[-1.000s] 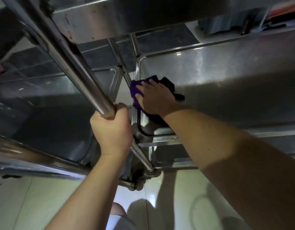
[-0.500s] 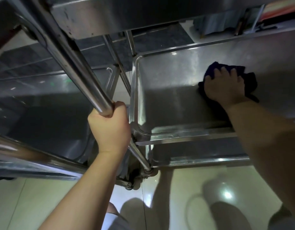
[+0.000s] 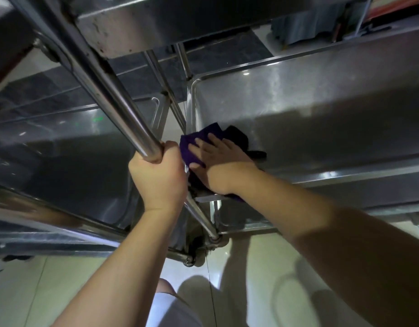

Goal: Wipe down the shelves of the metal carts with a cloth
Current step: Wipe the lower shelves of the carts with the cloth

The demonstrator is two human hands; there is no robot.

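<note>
A dark purple cloth (image 3: 199,140) lies in the near left corner of the middle steel shelf (image 3: 310,119) of the right-hand cart. My right hand (image 3: 218,159) presses flat on the cloth, fingers straight and spread, pointing left toward the shelf's raised rim. My left hand (image 3: 159,175) grips the slanting steel post (image 3: 114,95) of the cart, fingers wrapped fully round it, just left of the cloth. Part of the cloth is hidden under my right palm.
A second steel cart's shelf (image 3: 62,152) sits to the left, close against the first. An upper shelf (image 3: 168,17) overhangs the top of the view. A caster (image 3: 199,253) stands on the glossy tiled floor (image 3: 239,279). My knee (image 3: 166,289) shows at the bottom.
My right hand has swept the cloth from the middle right of the shelf back to its near left corner. The left hand has kept its grip on the post.
</note>
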